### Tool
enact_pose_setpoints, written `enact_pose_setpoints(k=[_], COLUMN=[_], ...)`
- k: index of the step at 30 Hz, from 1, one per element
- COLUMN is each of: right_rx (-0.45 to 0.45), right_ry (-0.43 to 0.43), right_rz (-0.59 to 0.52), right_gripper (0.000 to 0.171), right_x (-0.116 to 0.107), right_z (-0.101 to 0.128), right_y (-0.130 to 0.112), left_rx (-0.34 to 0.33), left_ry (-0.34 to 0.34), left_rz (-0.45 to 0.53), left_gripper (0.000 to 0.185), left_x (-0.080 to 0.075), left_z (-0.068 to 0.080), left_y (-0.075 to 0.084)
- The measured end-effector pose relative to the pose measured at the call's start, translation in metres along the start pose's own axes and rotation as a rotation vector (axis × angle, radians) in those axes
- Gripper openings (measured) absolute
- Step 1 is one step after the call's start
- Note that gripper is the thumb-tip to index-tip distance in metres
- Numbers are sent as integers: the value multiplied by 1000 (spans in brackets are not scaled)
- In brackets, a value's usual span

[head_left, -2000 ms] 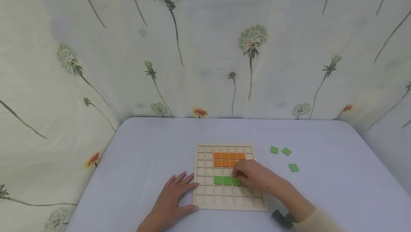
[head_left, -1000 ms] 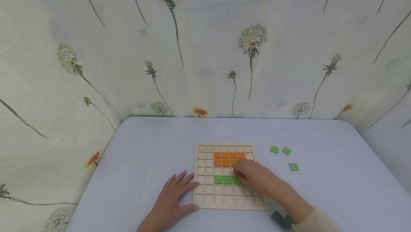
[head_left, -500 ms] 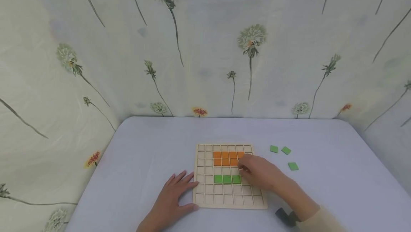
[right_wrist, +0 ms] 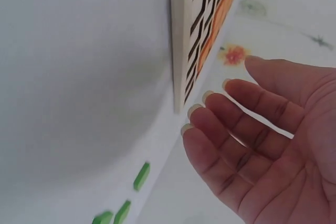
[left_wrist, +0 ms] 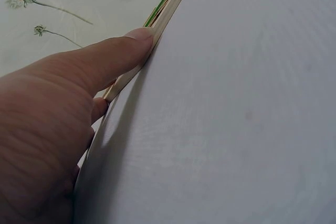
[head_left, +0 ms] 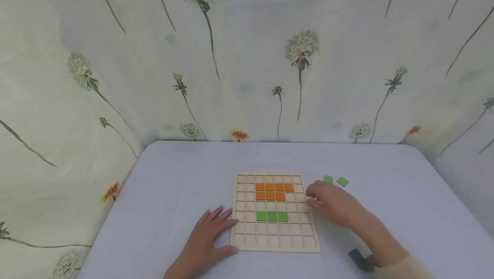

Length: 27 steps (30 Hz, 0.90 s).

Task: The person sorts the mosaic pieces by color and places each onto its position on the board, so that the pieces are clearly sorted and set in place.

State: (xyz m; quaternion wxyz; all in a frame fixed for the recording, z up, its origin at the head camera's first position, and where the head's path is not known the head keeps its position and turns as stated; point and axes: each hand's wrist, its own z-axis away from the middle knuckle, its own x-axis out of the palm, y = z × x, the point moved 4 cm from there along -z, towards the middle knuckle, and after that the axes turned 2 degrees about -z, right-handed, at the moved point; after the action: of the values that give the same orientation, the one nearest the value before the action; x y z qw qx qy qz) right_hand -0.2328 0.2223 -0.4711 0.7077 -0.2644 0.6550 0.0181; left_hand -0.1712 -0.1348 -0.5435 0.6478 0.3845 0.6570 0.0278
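Note:
A wooden grid board (head_left: 239, 244) lies flat on the table. It holds several orange tiles (head_left: 274, 191) in two rows and a row of three green tiles (head_left: 272, 216) lower down. My left hand (head_left: 210, 234) lies flat on the table, its fingers straight and touching the board's left edge (left_wrist: 168, 11). My right hand (head_left: 314, 199) hovers just off the board's right edge with relaxed, empty fingers (right_wrist: 210, 114). Loose green tiles (head_left: 328, 179) (head_left: 342, 181) lie just beyond it. The right wrist view shows three loose green tiles (right_wrist: 142, 176).
The table (head_left: 173, 176) has a pale blue-grey cloth and rounded far corners. Flowered fabric walls (head_left: 247, 56) close it in at the back and on both sides. A dark strap (head_left: 360, 259) sits at my right wrist.
My right hand has lifted off the third green tile in the row and moved right, off the board toward the loose tiles. The left hand has stayed put.

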Motion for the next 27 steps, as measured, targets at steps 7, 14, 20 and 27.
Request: enact_pose_setpoints(k=[7, 14, 20, 27], right_rx=[91, 179, 208, 254], right_ry=[-24, -28, -40, -88], right_rz=[46, 54, 55, 19], right_gripper=[24, 28, 26, 32], right_x=[-16, -22, -25, -34], right_z=[20, 39, 48, 48], right_y=[28, 60, 84, 103], left_rx=[-16, -5, -5, 32], left_ry=[-14, -11, -31, 7], left_rz=[8, -8, 0, -50], left_gripper=[67, 66, 65, 66], left_x=[3, 5, 7, 4], left_z=[1, 2, 1, -2], left_y=[-2, -3, -4, -2])
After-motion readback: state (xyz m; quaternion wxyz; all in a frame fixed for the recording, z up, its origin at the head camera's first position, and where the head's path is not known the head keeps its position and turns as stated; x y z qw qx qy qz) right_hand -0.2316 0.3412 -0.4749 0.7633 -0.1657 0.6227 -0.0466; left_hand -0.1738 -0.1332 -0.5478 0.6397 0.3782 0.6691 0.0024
